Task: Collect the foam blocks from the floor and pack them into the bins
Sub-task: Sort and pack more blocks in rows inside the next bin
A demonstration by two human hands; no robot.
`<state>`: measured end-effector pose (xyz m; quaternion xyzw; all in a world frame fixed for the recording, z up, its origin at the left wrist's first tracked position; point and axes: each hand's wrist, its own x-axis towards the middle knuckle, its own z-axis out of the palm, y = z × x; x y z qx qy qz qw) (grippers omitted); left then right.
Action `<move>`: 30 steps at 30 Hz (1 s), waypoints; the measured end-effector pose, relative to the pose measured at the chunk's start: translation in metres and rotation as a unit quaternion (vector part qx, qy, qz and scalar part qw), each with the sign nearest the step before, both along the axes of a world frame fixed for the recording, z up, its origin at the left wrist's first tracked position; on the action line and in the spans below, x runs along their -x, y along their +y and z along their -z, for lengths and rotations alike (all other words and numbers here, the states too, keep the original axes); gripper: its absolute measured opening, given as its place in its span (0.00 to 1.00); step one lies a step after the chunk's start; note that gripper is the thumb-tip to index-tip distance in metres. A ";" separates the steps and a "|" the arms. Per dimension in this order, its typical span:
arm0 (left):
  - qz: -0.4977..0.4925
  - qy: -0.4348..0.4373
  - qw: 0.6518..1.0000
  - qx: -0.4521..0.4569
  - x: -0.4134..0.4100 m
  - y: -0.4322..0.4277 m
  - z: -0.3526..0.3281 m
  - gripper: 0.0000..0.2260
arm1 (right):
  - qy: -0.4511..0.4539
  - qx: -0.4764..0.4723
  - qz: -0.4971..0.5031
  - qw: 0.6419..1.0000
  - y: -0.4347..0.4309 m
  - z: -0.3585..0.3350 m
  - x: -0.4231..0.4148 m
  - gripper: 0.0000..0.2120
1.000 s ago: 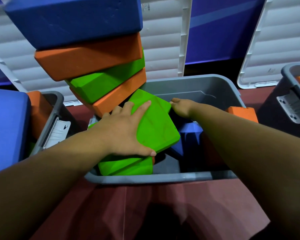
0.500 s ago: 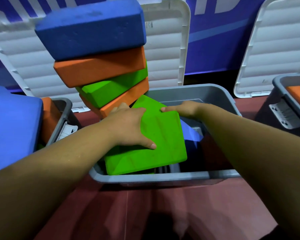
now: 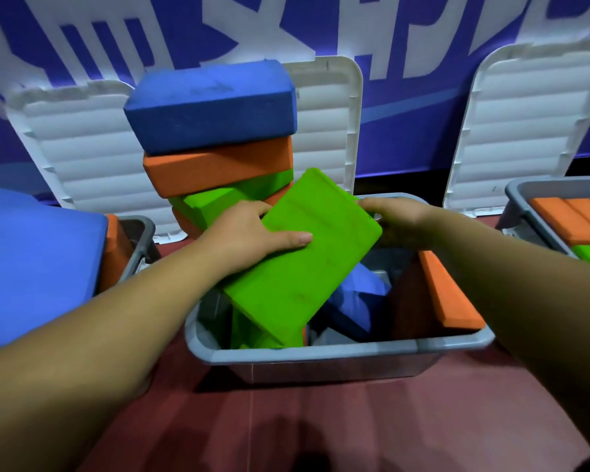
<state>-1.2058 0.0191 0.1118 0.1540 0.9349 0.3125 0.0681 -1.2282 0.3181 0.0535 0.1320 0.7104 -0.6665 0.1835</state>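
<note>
The left hand's fingers (image 3: 263,208) curl over the far left edge of a green foam block (image 3: 304,264), with the thumb lying flat on its top face. The right hand's fingers (image 3: 372,204) wrap its far right corner, their tips hidden underneath. So the left hand (image 3: 249,233) and the right hand (image 3: 397,218) hold the block between them, tilted, its near end dipping into the middle grey bin (image 3: 321,352).

Under it in the bin lie a blue block (image 3: 355,301) and another green one (image 3: 252,332). An orange block (image 3: 450,294) stands on edge along the right wall.

At the bin's far left corner rises a stack of blocks (image 3: 215,137), blue over orange over green. White lids (image 3: 525,131) lean up behind. The bin stands on the dark red floor (image 3: 321,420).
</note>
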 end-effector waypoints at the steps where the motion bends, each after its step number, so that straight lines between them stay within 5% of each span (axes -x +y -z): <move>1: -0.003 -0.022 1.000 -0.022 -0.001 -0.002 -0.005 0.24 | -0.002 0.003 0.003 1.000 -0.001 -0.003 -0.004 0.20; 4: -0.011 -0.058 0.998 -0.036 -0.002 -0.011 -0.018 0.26 | -0.002 0.005 -0.002 1.000 -0.006 -0.008 -0.013 0.11; 8: -0.002 -0.082 0.996 0.020 -0.007 -0.024 -0.046 0.33 | -0.037 0.002 -0.042 0.998 -0.023 -0.009 -0.024 0.22; 11: 0.006 -0.097 0.992 0.079 -0.009 -0.041 -0.062 0.30 | -0.081 0.005 -0.091 0.992 -0.044 -0.008 -0.029 0.21; 15: -0.003 -0.121 0.981 0.154 -0.010 -0.075 -0.071 0.39 | -0.114 0.047 -0.161 0.979 -0.073 -0.001 -0.028 0.22; 22: -0.001 -0.185 0.975 0.125 -0.006 -0.129 -0.065 0.30 | -0.147 0.018 -0.276 0.950 -0.117 0.010 -0.021 0.26; 25: 0.016 -0.157 0.975 0.153 -0.006 -0.132 -0.062 0.30 | -0.153 -0.027 -0.313 0.937 -0.118 0.012 -0.017 0.29; 30: 0.092 0.037 0.973 0.206 -0.013 -0.098 -0.072 0.30 | -0.128 -0.069 -0.330 0.933 -0.106 0.008 -0.013 0.31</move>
